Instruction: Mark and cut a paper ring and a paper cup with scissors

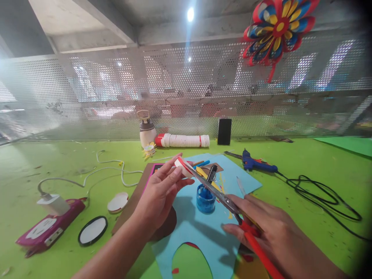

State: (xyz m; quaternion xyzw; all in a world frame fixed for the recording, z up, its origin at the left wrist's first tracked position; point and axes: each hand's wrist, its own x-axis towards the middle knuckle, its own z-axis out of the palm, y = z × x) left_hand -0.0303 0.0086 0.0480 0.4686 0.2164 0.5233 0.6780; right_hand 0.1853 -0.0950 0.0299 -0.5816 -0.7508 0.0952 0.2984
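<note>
My left hand [157, 195] pinches a small curved white piece with a red edge [184, 170], likely paper, between thumb and fingers. My right hand [270, 226] grips red-handled scissors [216, 192]. Their blades point up and left, and the tips reach the curved piece. Whether they are cutting into it I cannot tell. Just beyond the blades stands a blue-stained jar [205, 203] with a black marker [211, 174] leaning in it. Light blue paper [194, 232] with a large cut-out hole lies beneath both hands.
A blue glue gun [257, 162] with a looping black cord rests at right. On the left are a purple power strip [52, 228] with a white charger, a black-rimmed disc [93, 231] and a white lid [117, 202]. Stacked paper cups [186, 140], a spray bottle [147, 131] and a phone [224, 131] line the back.
</note>
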